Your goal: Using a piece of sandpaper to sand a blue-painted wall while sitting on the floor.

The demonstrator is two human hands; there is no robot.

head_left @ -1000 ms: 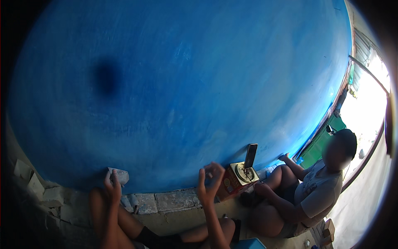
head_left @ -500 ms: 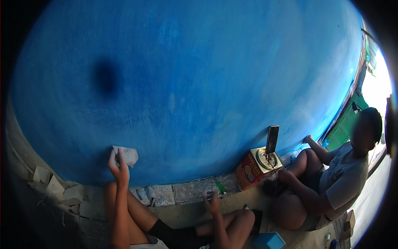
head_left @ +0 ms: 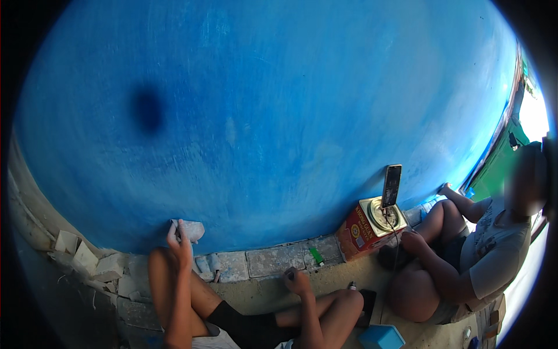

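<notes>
My left hand (head_left: 181, 239) grips a flat, pale grey piece (head_left: 191, 231) with angled edges. It is held against the low part of a curved blue wall (head_left: 290, 116), just above my bent left knee; whether it is sandpaper or a scraper I cannot tell. Over my right leg, my right hand (head_left: 298, 282) is raised with its fingers curled. Something dark seems to be in those fingers, too small to name. Nearest to this hand, on the block ledge (head_left: 273, 264), lies a small green object (head_left: 315, 256).
A red and gold tin (head_left: 369, 227) stands by the wall with a phone (head_left: 392, 186) upright on it, a cable hanging down. To the right sits another person (head_left: 494, 250), one hand at the wall. A blue container (head_left: 382, 337) is low right; broken blocks (head_left: 84, 259) lie left.
My left hand has moved down the wall with the pale piece. The fingers of my right hand have curled in more. The view has shifted slightly, and the other person appears farther right.
</notes>
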